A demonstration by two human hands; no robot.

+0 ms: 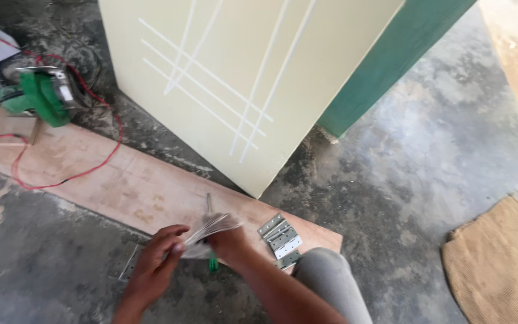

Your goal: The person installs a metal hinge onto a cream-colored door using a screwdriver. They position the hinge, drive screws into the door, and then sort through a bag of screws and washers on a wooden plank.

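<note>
Both hands met low in the near centre over the plywood board [151,192]. Left hand [154,261] and right hand [226,240] both pinched a clear plastic packet [208,234], blurred by motion; its contents couldn't be made out. A green-handled screwdriver [211,240] lay under the hands, shaft pointing far, handle mostly hidden. Just right of the hands, a loose stack of steel hinges [281,237] sat on the board. One more hinge [128,262] lay on the concrete floor [403,168] at left, partly covered by the left hand. Cream door panel [235,78] stood far, top cut off. Green power tool [43,96] with a red cable [100,165] far left. Burlap mat [499,264] at right, cropped.
</note>
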